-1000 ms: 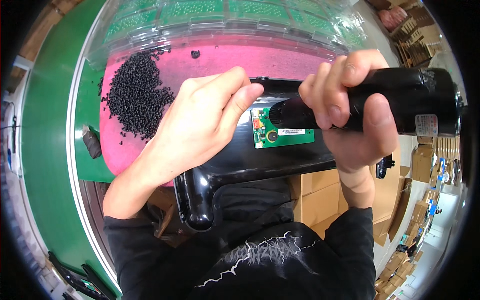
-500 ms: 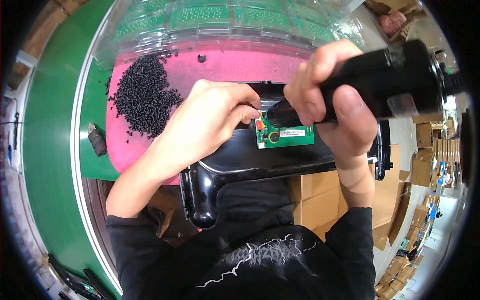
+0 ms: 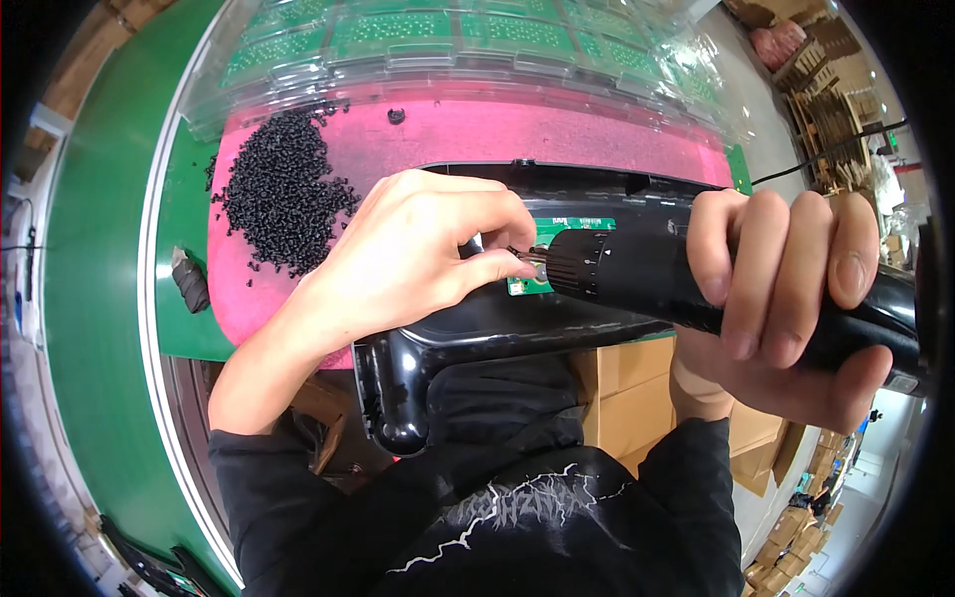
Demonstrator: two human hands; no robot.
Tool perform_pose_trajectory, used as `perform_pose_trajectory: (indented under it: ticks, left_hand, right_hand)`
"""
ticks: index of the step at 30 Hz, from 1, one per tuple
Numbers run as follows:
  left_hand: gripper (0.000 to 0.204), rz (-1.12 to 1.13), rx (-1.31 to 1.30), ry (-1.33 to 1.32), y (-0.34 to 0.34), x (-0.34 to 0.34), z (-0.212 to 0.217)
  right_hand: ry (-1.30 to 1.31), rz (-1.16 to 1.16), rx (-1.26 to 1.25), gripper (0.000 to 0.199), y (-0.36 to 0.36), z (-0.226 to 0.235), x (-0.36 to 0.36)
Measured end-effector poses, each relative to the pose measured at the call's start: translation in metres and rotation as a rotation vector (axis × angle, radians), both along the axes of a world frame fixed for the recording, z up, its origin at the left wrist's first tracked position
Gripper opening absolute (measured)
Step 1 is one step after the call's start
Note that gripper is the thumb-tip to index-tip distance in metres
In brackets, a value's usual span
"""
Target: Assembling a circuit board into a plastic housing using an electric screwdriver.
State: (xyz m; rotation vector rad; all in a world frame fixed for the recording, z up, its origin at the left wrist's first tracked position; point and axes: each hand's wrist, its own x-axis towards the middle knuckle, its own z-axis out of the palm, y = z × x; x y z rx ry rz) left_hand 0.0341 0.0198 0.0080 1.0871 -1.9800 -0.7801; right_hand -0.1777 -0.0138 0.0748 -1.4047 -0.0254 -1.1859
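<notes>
My right hand is wrapped round a black electric screwdriver, tilted nearly flat and pointing left. The thumb and fingertips of my left hand are pinched together at the screwdriver's tip. Something small and dark shows between them, too covered to name. Beneath the tip is a green circuit board, partly hidden by the screwdriver and my left fingers. It lies in a glossy black plastic housing, which rests on the pink mat and overhangs its near edge.
A heap of small black parts covers the left of the pink mat, with one black piece apart. Clear plastic trays with green boards stand behind. A dark wrapped bundle lies at left. Cardboard boxes are below right.
My right hand has drawn the screwdriver right and tipped it flatter. My left fingertips have shifted from the board's upper left corner down and right to the screwdriver's tip.
</notes>
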Motion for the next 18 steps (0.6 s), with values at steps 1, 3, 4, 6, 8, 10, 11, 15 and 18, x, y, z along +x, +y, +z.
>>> perform_pose_trajectory:
  ticks: [1, 3, 4, 6, 8, 10, 11, 15, 18]
  left_hand:
    - [0.017, -0.004, 0.000, 0.000, -0.001, -0.001, -0.002]
    - [0.016, -0.031, -0.096, 0.017, -0.004, -0.001, -0.010]
    - [0.016, -0.034, -0.095, 0.017, -0.003, -0.001, -0.010]
    - [0.013, -0.042, -0.081, -0.031, -0.004, 0.000, -0.009]
    - [0.012, -0.043, -0.045, 0.017, -0.005, 0.000, 0.000]
    - [0.010, -0.022, -0.009, 0.064, -0.004, 0.002, -0.001]
    - [0.009, 0.000, -0.057, 0.051, -0.005, 0.001, -0.007]
    - [0.012, 0.053, -0.107, -0.029, -0.004, -0.002, -0.007]
    - [0.023, 0.106, -0.099, -0.124, 0.002, -0.004, -0.002]
  right_hand:
    - [-0.091, 0.042, 0.035, 0.035, 0.001, -0.004, 0.006]
    - [-0.182, 0.081, 0.071, 0.036, 0.002, -0.006, 0.007]
    - [-0.119, 0.060, 0.061, 0.036, 0.003, -0.006, 0.005]
    - [0.009, 0.018, 0.040, 0.036, 0.003, -0.005, 0.000]
    - [0.136, -0.024, 0.017, 0.036, 0.003, -0.004, -0.004]
    - [0.199, -0.026, 0.003, 0.036, 0.004, -0.006, -0.004]
    - [0.237, -0.041, 0.028, 0.037, 0.005, -0.009, -0.004]
    - [0.308, -0.113, 0.103, 0.037, 0.012, -0.012, -0.001]
    - [0.286, -0.108, 0.159, 0.037, 0.010, -0.014, 0.007]
